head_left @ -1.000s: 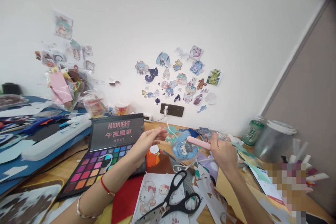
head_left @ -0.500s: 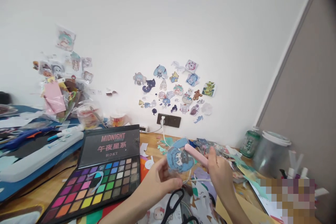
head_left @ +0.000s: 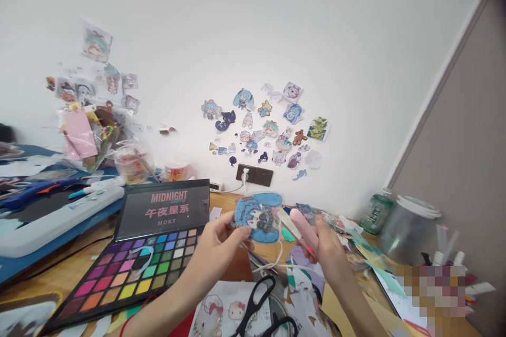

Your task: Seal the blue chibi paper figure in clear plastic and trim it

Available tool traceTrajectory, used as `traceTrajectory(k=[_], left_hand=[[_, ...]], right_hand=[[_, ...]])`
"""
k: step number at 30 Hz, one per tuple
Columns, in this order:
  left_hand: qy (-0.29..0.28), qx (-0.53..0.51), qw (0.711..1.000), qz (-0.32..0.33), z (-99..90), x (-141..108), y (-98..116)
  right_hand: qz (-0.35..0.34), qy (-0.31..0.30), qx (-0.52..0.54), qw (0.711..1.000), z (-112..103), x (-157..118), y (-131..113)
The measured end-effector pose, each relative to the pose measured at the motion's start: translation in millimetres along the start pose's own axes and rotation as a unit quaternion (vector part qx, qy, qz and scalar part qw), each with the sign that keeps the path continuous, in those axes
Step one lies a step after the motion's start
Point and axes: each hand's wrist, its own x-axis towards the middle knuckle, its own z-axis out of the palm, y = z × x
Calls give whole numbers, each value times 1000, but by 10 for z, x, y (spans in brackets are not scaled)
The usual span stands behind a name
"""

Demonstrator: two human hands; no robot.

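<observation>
Between the thumb and fingers of my left hand (head_left: 225,237) is a blue cartoon-character cutout (head_left: 256,221) with a clear film edge. My right hand (head_left: 328,245) grips a pink mini hair straightener (head_left: 304,229). Its two arms are spread apart, and their tips are close to the cutout's right edge. Whether they touch it I cannot tell. Below the hands lie black-handled scissors (head_left: 259,303), on a Hello Kitty sheet (head_left: 211,313). A white cord (head_left: 276,260) loops beneath the cutout.
An open eyeshadow palette (head_left: 166,255) stands at left, near a white power strip (head_left: 63,226). Paper scraps (head_left: 302,295) cover the desk. A green can (head_left: 377,210) and a clear bucket (head_left: 411,229) stand at right. Stickers surround a wall socket (head_left: 255,175).
The straightener's arms have parted and come off the cutout's face. My left hand has moved a little up and left with the cutout, turning it. More of the Hello Kitty sheet shows.
</observation>
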Motion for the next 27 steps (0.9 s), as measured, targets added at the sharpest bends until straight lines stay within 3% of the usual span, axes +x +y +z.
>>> traceTrajectory(k=[7, 18, 23, 27], left_hand=[[-5, 69, 997, 36, -122, -51, 194], [-20, 172, 979, 109, -110, -180, 286], [-30, 202, 971, 120, -93, -190, 305], [-31, 215, 969, 119, -110, -184, 311]], right_hand=[[-99, 70, -162, 979, -163, -210, -197], [-183, 130, -260, 939, -186, -351, -169], [-229, 173, -302, 909, -187, -312, -80], [-235, 179, -303, 906, -180, -356, -148]])
